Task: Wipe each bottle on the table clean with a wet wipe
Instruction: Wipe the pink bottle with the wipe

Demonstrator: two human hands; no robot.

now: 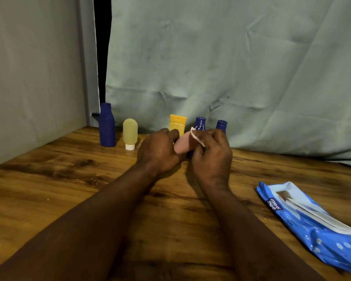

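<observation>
Your hands cover much of what you are working on. Only a slanted strip of the pink bottle (181, 144) shows between them, and neither its cap nor its base can be made out. Behind your hands, near the middle of the table's far edge, three containers are partly blocked. The yellow tube (178, 123) shows its upper half. The middle blue bottle (200, 124) shows its neck, plus a dark sliver lower down between your hands. The right blue bottle (221, 125) shows only its top. A small black object (95, 114) pokes out behind the tall dark blue bottle (107, 126); what it is cannot be told.

Your left hand (160, 151) is curled round the pink bottle, held above the wooden table (69, 179). Your right hand (211, 157) pinches the white wet wipe (197, 136) between thumb and fingers, and the wipe touches the bottle's upper end.

The blue bottles and the yellow tube are opaque, so their contents stay unseen. The yellow-green tube (130, 132) is translucent and evenly tinted, and stands upside down on its white cap. It is just beside the tall dark blue bottle, near the far left corner.

The blue pack of wet wipes (312, 220) lies flat near the table's right edge, well apart from the bottles. It reads "mee mee", a pale strip runs along its top, and the frame cuts off its near end. A creased grey-green cloth (231, 57) hangs behind the far edge, with a dark gap on its left side.
</observation>
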